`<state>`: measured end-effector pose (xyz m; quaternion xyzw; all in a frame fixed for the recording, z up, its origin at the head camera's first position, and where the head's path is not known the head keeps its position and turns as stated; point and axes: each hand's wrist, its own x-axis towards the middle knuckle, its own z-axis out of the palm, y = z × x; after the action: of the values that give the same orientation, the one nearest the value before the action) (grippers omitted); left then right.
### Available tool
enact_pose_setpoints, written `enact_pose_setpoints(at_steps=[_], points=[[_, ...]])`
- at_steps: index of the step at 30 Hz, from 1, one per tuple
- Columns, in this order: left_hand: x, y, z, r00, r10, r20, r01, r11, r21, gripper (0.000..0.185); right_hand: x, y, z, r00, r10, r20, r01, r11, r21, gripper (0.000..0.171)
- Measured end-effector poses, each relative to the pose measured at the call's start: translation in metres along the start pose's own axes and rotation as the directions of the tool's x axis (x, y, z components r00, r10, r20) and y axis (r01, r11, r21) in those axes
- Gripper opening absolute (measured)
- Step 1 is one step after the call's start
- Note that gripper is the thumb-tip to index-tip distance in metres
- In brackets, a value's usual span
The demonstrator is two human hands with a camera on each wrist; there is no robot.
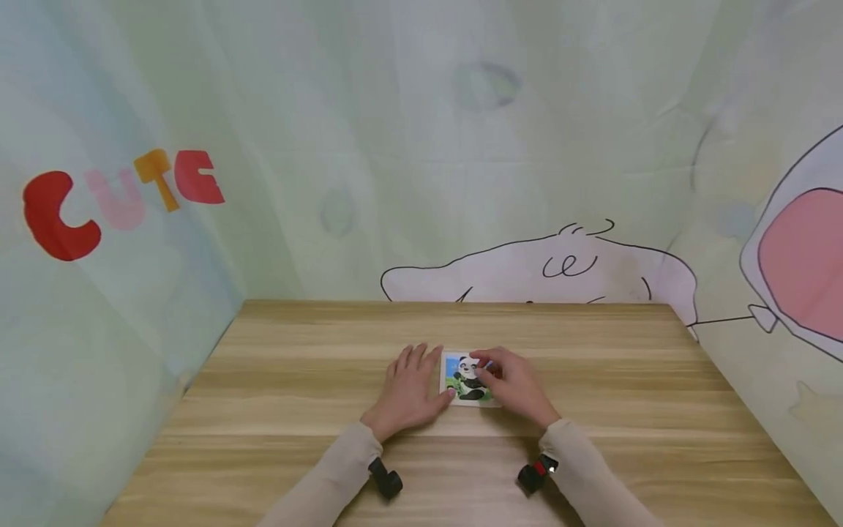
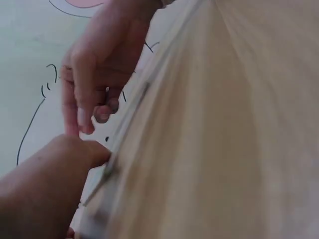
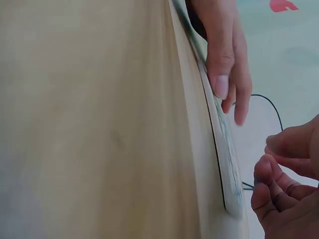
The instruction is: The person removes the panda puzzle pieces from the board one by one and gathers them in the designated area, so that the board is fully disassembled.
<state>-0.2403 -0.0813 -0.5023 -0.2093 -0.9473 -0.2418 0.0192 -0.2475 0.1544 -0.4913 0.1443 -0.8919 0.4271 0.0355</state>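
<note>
A small panda picture board (image 1: 469,379) with a pale border lies flat on the wooden table. My left hand (image 1: 411,386) is palm down at its left side, fingers extended, thumb touching the lower left corner. Over the board's right part is my right hand (image 1: 516,382), its fingers bent and hiding that side of the picture. A small red-and-blue patch shows by those fingertips; whether they hold it is unclear. In the right wrist view the board (image 3: 227,149) appears edge-on, with the left thumb against it; the right hand's curled fingers (image 3: 279,191) are apart from the board.
The wooden table (image 1: 296,373) extends around the board on every side. Printed cloth walls (image 1: 316,146) enclose it at the back and sides. Small black devices (image 1: 385,479) are strapped on both wrists, over light sleeves.
</note>
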Motion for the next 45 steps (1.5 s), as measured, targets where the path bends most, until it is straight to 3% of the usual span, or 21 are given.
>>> enact_pose_setpoints(at_steps=[9, 17, 23, 33, 40, 45], points=[[-0.004, -0.007, 0.01, 1.0, 0.008, 0.003, -0.008, 1.0, 0.004, 0.078, 0.024, -0.007, 0.02, 0.991, -0.051, 0.127, 0.08, 0.969, -0.235, 0.033], [-0.005, -0.012, 0.011, 1.0, 0.022, -0.015, -0.022, 1.0, 0.0, 0.079, 0.036, -0.02, 0.025, 0.99, 0.03, 0.139, 0.008, 0.964, -0.266, 0.022], [-0.003, -0.013, 0.013, 0.999, 0.034, -0.012, -0.034, 0.999, 0.005, 0.08, 0.044, -0.024, 0.023, 0.985, 0.067, 0.159, -0.017, 0.955, -0.295, 0.03], [0.0, -0.011, 0.015, 0.999, 0.033, 0.008, -0.033, 0.999, -0.007, 0.082, 0.052, -0.015, 0.023, 0.966, 0.182, 0.184, -0.14, 0.965, -0.222, 0.03], [0.0, -0.009, 0.011, 1.0, 0.024, 0.012, -0.024, 1.0, 0.0, 0.081, 0.047, -0.016, 0.021, 0.983, 0.136, 0.125, -0.13, 0.99, -0.055, 0.021], [0.002, -0.011, 0.01, 1.0, 0.024, 0.005, -0.024, 1.0, 0.007, 0.082, 0.046, -0.016, 0.022, 0.976, 0.191, 0.103, -0.199, 0.976, 0.082, 0.011]])
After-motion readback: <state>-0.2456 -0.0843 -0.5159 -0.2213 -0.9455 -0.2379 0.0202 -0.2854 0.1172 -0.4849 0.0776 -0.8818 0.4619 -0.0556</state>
